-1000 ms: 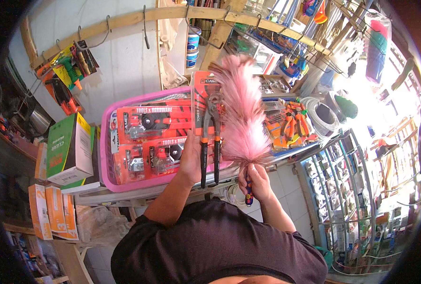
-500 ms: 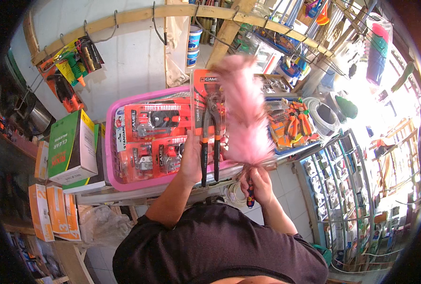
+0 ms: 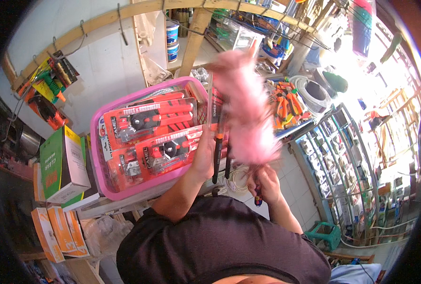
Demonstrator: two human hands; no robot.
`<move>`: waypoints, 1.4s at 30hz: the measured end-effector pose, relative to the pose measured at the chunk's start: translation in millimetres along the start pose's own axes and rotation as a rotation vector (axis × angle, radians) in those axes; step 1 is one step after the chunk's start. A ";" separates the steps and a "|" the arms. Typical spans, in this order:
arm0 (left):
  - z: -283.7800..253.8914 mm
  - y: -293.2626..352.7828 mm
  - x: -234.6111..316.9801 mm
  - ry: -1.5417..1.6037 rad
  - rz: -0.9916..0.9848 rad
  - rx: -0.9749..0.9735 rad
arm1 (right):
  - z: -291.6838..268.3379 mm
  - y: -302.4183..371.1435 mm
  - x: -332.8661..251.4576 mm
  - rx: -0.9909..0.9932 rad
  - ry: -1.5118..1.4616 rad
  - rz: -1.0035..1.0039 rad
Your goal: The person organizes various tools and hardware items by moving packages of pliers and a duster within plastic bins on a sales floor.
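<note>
My left hand (image 3: pixel 203 155) grips a carded pair of pincers with long black handles (image 3: pixel 218 151) and orange bands, held upright. The duster hides most of its card and the jaws. In my right hand (image 3: pixel 268 183) is the dark handle of a fluffy pink duster (image 3: pixel 252 125). Its head is smeared by motion and passes in front of the pincers' package; whether it touches is hard to see. Left of my left hand, a pink plastic basket (image 3: pixel 98 173) holds several red-carded hand tools (image 3: pixel 146 119) in clear blister packs.
Green-and-white boxes (image 3: pixel 61 165) stand left of the basket, with orange-and-white boxes (image 3: pixel 59 232) lower down. Orange-handled pliers (image 3: pixel 286 106) and a coil of grey cable (image 3: pixel 310 94) lie at right. Hooks hang from a wooden beam (image 3: pixel 111 16) overhead. A green stool (image 3: pixel 326 235) stands at lower right.
The view has shifted, so basket and boxes sit further left. The pincers' package has turned more edge-on, and the duster now covers more of it. Both hands keep their holds.
</note>
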State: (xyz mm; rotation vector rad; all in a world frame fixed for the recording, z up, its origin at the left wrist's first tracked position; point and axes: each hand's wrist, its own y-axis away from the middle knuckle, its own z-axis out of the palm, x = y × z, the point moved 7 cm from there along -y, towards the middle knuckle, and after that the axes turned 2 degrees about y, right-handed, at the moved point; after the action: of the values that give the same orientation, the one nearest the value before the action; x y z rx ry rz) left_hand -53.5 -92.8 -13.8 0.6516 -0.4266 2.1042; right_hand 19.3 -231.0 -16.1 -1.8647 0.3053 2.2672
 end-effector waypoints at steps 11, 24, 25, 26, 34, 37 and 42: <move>2.0 -23.8 -23.3 0.154 -0.028 -0.057 | -32.2 24.7 25.2 0.152 -0.119 0.069; -30.7 -47.7 -39.7 0.410 -0.059 -0.038 | -50.8 19.6 38.0 -0.011 0.227 0.240; -16.3 -49.7 -27.3 0.449 -0.001 -0.258 | -57.4 19.0 42.2 0.092 0.088 0.208; -24.9 -48.5 -32.2 0.389 -0.004 -0.063 | -57.0 18.3 46.8 0.060 0.029 0.198; -40.6 -49.4 -40.8 0.547 0.002 -0.169 | -72.3 31.7 70.0 0.139 0.150 0.351; -27.9 -42.3 -34.0 0.234 0.098 0.003 | -70.7 37.2 72.0 -0.246 0.513 0.490; -30.4 -44.2 -33.4 0.486 0.148 -0.244 | -82.7 33.7 63.2 0.149 0.192 0.483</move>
State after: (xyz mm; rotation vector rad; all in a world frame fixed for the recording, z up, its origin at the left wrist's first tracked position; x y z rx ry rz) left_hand -9.8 -73.6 -55.3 -0.0398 -0.4531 2.2115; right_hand 75.9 -285.3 -92.4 -2.1063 1.0235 2.2539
